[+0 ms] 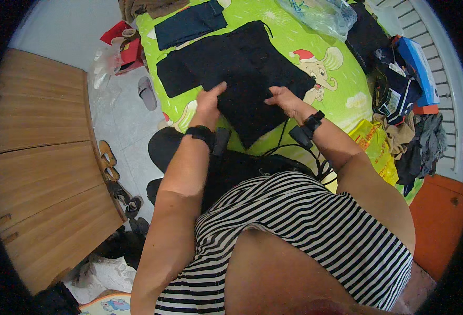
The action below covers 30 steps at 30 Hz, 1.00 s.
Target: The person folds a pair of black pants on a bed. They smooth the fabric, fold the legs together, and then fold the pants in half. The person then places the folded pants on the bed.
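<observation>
A black cloth garment (243, 67) with a thin cord at its far edge lies partly spread on a green printed bedsheet (353, 82). My left hand (209, 103) holds its near left part, thumb on top and fingers hidden underneath. On the other side, my right hand (285, 100) pinches the cloth between thumb and fingers. Between my hands the fabric hangs to a point towards my lap. Just beyond it lies a folded dark garment (190, 24).
To the right are a clear plastic bag (326, 15), a blue box (418, 65), a yellow bag (375, 147) with writing and piled clothes (420, 141). Black cables (314, 151) run near my right wrist. Left are a slipper (147, 93), several shoes (107, 153) and a wooden cabinet (42, 157).
</observation>
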Available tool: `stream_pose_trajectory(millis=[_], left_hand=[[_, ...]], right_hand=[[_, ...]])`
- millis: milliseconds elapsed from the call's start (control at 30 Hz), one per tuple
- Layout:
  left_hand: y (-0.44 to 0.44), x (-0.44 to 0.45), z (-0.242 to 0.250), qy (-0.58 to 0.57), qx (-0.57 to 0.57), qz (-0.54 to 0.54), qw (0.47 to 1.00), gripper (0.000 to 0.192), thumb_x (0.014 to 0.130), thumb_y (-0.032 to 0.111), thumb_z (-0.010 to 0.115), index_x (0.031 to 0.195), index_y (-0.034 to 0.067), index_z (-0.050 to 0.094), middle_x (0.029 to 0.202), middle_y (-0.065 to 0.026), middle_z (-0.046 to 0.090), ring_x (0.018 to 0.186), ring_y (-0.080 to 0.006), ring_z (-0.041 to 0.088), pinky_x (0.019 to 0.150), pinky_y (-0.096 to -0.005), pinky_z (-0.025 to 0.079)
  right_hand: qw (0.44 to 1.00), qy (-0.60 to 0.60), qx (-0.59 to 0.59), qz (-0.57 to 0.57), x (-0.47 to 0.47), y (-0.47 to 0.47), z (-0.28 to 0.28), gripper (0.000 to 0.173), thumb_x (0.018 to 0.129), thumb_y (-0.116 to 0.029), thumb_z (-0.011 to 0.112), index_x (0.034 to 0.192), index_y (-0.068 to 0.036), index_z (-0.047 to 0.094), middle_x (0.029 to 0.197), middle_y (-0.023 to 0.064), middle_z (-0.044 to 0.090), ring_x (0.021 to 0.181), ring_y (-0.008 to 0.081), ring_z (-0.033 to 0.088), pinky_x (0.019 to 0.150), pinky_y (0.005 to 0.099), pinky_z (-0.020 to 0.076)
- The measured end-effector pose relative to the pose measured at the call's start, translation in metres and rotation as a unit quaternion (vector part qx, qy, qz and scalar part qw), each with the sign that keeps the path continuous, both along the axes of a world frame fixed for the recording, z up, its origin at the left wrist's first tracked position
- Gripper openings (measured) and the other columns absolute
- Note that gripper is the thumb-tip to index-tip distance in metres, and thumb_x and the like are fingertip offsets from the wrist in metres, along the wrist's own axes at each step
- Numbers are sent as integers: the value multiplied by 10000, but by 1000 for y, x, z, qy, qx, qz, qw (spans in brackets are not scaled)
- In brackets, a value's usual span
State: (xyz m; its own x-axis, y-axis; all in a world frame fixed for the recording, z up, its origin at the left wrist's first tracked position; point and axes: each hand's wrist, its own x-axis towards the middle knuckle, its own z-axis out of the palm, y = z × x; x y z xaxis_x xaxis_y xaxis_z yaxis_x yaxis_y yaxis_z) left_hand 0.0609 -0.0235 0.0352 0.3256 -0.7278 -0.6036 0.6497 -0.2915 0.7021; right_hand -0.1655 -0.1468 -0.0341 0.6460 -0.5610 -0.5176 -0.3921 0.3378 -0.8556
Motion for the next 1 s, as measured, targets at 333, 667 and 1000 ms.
stream_pose_trajectory(millis=[333,667,1000], left_hand=[[43,47,-8,-8,68,28,997,526,817,200,694,1238,-10,459,1174,-122,583,1051,-271,576,877,-410,475],[37,39,-24,-82,15,24,996,348,810,119,677,1105,-9,546,1016,-106,625,881,-244,614,793,-372,499],[35,37,8,-198,-38,18,979,315,715,-7,660,1013,-23,557,939,-106,628,824,-212,609,752,-318,493]], right_hand=[[987,44,-152,37,46,42,19,249,704,-94,717,674,-44,474,626,-15,400,575,97,385,496,297,315],[929,123,-348,18,43,35,31,257,720,-95,716,901,1,561,743,62,561,688,174,553,612,317,458],[935,20,-352,-36,119,24,29,490,876,-310,583,1242,6,506,1276,193,485,1180,319,470,1000,353,363]])
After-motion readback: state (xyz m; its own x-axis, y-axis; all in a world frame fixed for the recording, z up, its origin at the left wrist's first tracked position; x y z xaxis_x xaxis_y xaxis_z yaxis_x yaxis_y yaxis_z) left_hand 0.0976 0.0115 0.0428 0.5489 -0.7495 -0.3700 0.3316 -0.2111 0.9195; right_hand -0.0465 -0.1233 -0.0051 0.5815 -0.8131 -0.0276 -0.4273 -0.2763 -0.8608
